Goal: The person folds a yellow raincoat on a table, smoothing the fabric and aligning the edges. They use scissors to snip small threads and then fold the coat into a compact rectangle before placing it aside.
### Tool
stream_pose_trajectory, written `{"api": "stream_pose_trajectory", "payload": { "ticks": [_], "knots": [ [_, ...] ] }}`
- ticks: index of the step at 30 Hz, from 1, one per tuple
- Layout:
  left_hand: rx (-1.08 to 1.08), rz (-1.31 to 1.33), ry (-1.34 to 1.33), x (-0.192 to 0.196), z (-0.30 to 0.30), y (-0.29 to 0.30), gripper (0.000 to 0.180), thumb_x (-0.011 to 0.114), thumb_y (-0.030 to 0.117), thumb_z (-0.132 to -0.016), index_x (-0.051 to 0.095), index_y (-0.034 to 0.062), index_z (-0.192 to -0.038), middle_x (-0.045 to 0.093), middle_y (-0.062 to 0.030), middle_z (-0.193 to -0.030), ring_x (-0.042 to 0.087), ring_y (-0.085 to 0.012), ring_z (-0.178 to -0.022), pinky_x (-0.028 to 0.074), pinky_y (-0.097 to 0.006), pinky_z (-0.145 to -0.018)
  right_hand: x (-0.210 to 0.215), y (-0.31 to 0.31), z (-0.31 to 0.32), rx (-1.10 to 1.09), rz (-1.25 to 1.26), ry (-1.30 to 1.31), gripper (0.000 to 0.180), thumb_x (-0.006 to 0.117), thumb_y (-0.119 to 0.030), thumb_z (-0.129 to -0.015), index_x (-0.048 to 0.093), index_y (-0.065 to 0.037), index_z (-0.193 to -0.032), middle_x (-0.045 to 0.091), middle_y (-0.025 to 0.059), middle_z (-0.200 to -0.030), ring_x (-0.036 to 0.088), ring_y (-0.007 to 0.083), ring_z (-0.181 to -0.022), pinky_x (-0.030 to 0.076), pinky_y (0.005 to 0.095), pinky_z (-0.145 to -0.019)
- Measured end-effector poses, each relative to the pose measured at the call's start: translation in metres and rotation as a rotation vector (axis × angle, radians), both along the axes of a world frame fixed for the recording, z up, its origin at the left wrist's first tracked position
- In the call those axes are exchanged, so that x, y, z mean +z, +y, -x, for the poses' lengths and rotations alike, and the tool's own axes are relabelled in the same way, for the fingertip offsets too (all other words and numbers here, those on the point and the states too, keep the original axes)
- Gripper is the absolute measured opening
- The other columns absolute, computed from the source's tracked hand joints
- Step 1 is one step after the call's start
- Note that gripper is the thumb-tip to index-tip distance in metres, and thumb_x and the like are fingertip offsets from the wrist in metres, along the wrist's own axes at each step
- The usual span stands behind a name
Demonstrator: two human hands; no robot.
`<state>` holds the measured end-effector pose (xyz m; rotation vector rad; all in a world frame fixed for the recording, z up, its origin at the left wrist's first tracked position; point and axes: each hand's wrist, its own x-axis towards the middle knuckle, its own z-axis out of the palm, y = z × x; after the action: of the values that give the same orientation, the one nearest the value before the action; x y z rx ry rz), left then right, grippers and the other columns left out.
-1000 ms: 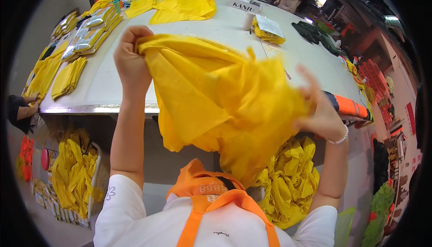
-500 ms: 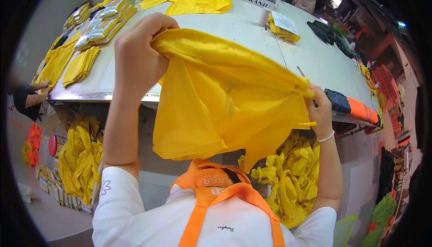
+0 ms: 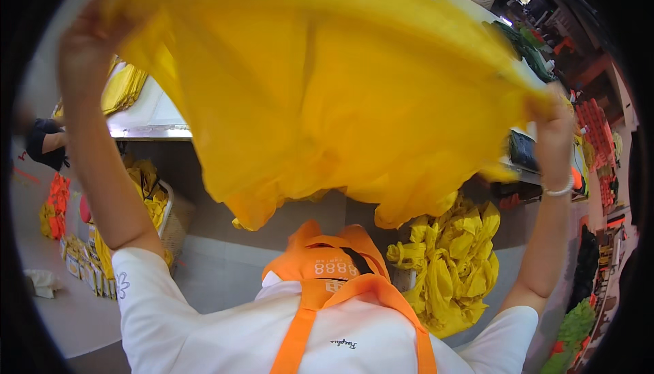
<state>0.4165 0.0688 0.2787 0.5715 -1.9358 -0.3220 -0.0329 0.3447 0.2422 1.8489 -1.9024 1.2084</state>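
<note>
A wide piece of thin yellow fabric (image 3: 340, 95) is stretched in the air between my raised hands, blurred by motion. At its upper left corner my left hand (image 3: 95, 37) is closed on the edge. My right hand (image 3: 553, 125), with a white beaded bracelet at the wrist, is closed on the opposite corner. The lower edge hangs loose and uneven above my orange apron (image 3: 323, 265). Most of the white table (image 3: 160, 112) is hidden behind the fabric.
A stack of folded yellow pieces (image 3: 125, 89) lies on the table's left part. Crumpled yellow fabric (image 3: 449, 268) is heaped below the table at right; a basket (image 3: 178, 217) with more stands at left. Other people (image 3: 48, 144) are at far left and far right.
Both hands have moved apart and upward, spreading the yellow fabric much wider. It now covers most of the table from view.
</note>
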Motion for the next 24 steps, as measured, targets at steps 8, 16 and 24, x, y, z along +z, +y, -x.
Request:
{"api": "stream_pose_trajectory", "payload": {
  "ticks": [8, 16, 24],
  "knots": [
    [-0.166, -0.68, 0.748, -0.074, 0.073, -0.08, 0.023, 0.058, 0.021, -0.091, 0.06, 0.0024, -0.103, 0.061, 0.0016, -0.091, 0.055, -0.0065, -0.077, 0.043, -0.02, -0.066, 0.045, -0.025, 0.032, 0.195, -0.035, -0.393, 0.065, 0.066, -0.009, -0.08, 0.033, -0.004, -0.135, 0.057, 0.0128, -0.118, 0.059, 0.0167, -0.104, 0.047, 0.0286, -0.091],
    [0.52, 0.534, 0.302, -0.014, 0.095, -0.119, 0.026, 0.063, 0.032, -0.088, 0.055, 0.0069, -0.082, 0.05, 0.0027, -0.064, 0.043, -0.0055, -0.054, 0.035, -0.021, -0.05, 0.002, -0.148, 0.099, 0.231, 0.274, -0.476, 0.045, 0.059, -0.008, -0.088, 0.043, -0.004, -0.13, 0.062, 0.0055, -0.105, 0.058, 0.0086, -0.093, 0.046, 0.0238, -0.079],
    [0.79, 0.099, -0.231, -0.166, 0.204, -0.35, 0.037, 0.058, 0.045, -0.084, 0.05, 0.0096, -0.092, 0.06, -0.0162, -0.064, 0.06, -0.0378, -0.062, 0.046, -0.046, -0.055, -0.175, -0.405, 0.175, -0.134, 0.217, -0.36, 0.042, 0.055, -0.01, -0.09, 0.043, -0.006, -0.13, 0.058, 0.0011, -0.085, 0.056, 0.0111, -0.075, 0.047, 0.0257, -0.069]
  ]
}}
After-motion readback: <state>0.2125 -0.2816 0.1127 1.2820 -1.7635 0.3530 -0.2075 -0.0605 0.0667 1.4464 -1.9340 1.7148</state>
